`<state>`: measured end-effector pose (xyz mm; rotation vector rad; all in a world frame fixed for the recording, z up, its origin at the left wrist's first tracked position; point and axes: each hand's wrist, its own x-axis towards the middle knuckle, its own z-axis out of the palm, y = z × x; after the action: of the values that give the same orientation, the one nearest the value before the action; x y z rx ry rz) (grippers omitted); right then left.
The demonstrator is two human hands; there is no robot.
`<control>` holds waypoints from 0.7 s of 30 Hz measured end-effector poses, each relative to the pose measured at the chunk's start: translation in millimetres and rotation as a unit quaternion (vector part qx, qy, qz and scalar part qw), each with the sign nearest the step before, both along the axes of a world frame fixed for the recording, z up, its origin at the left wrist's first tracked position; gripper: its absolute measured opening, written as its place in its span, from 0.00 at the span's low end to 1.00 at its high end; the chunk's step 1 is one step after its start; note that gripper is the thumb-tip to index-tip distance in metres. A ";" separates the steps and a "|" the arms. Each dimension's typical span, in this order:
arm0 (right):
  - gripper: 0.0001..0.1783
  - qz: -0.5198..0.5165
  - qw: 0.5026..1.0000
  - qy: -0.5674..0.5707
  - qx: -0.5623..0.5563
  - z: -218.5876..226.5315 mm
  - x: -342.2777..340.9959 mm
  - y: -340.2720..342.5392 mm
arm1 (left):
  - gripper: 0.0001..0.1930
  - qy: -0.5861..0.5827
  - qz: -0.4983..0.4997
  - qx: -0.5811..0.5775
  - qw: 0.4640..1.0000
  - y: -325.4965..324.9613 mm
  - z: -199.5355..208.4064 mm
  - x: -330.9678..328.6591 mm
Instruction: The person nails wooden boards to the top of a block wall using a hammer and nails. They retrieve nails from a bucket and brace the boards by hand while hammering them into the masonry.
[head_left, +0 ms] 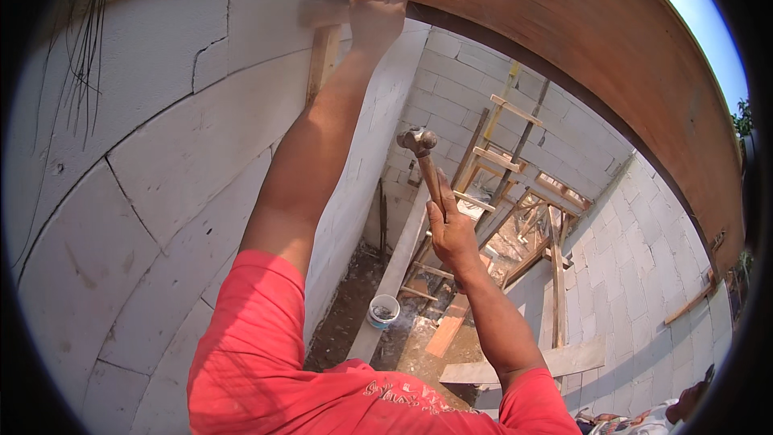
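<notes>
My left hand [380,14] is raised at the top, its fingers pinched together against a long reddish-brown wooden board [555,24]. Whatever the fingertips hold, if anything, is too small to make out. Lower and to the right, my right hand [456,235] is wrapped round the wooden handle of a hammer [428,163]. The hammer stands head up, its metal head apart from the board and below it. Beneath the board, near my left wrist, a short upright piece of timber [324,56] rests along the grey block wall [185,185].
Far below stands a wooden ladder [475,193] among loose planks [448,327]. A white bucket [383,311] sits on the floor. Thin wires [87,48] hang at upper left. Another block wall [644,274] rises at right. Part of another person [644,419] shows at lower right.
</notes>
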<state>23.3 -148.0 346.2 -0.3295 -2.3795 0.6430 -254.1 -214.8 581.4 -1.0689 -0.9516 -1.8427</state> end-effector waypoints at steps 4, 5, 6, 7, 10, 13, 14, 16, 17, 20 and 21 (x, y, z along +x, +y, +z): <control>0.34 -0.017 0.999 0.022 -0.031 -3.1 33.8 10.4 | 0.08 0.025 0.124 -0.039 0.991 21.4 12.5 10.4; 0.34 -0.020 0.998 0.040 -0.032 0.7 41.2 11.3 | 0.08 0.018 0.146 -0.049 0.988 22.3 8.4 7.2; 0.34 -0.022 0.998 0.057 -0.034 6.7 47.9 11.2 | 0.08 0.011 0.169 -0.059 0.984 24.7 5.3 4.7; 0.35 -0.036 0.997 0.043 -0.043 15.9 56.8 10.5 | 0.08 0.004 0.153 -0.038 0.987 29.4 3.6 3.4; 0.36 0.010 0.991 0.122 -0.057 33.7 70.6 20.1 | 0.09 -0.034 0.124 0.033 0.991 29.4 -0.5 -11.2; 0.32 0.119 0.956 0.237 -0.122 52.1 64.8 17.5 | 0.09 -0.070 0.120 0.061 0.988 21.6 -0.6 -28.2; 0.30 0.154 0.947 0.266 -0.091 59.2 59.3 22.2 | 0.10 -0.077 0.119 0.048 0.989 20.6 -1.5 -31.2; 0.28 0.178 0.929 0.320 -0.052 79.0 46.2 25.7 | 0.10 -0.094 0.107 0.030 0.989 22.0 -6.1 -29.6; 0.28 0.180 0.927 0.327 -0.037 88.8 44.3 25.4 | 0.10 -0.104 0.095 0.025 0.990 23.6 -7.3 -24.8; 0.28 0.171 0.934 0.314 0.009 124.0 47.1 21.0 | 0.10 -0.070 0.057 0.041 0.995 27.3 -1.5 -3.6; 0.28 0.160 0.937 0.308 0.027 134.6 46.3 19.4 | 0.09 -0.045 0.045 0.054 0.996 29.9 1.5 -0.7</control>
<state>69.6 -128.5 480.8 0.2645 -1.8438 0.6999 -254.8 -184.9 582.9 -0.8696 -0.9250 -1.8583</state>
